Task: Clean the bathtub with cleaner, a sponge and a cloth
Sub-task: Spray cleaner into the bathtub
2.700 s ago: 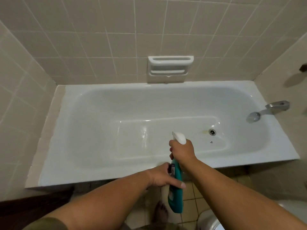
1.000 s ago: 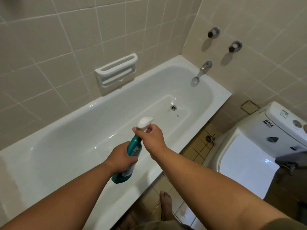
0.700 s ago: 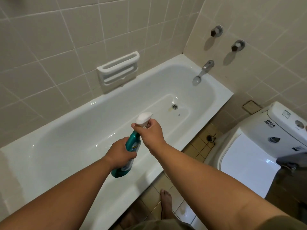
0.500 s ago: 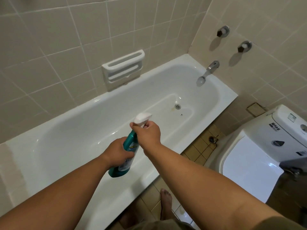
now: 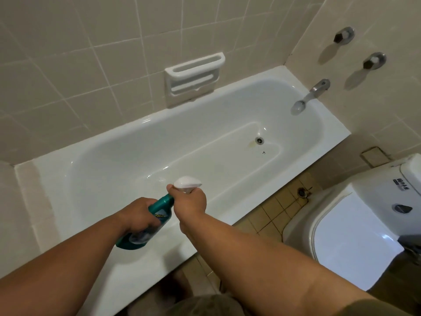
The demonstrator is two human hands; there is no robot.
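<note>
Over the bathtub's (image 5: 159,142) near rim, the left hand (image 5: 139,216) still wraps the teal cleaner bottle (image 5: 163,202) while the right hand (image 5: 189,201) still grips its white spray head (image 5: 186,181) (fingers curled around the neck), the bottle leaning flatter than half a second ago.

This is a small bathroom, domestic in look. A white built-in bathtub (image 5: 331,131) sits against beige wall tiles (image 5: 68,65), with a recessed soap holder (image 5: 194,76) above its rim, a metal spout (image 5: 312,94) and two wall taps (image 5: 344,35) at one end. A white toilet (image 5: 353,236) stands beside it on a tiled floor (image 5: 271,213) with a floor drain (image 5: 302,192).
</note>
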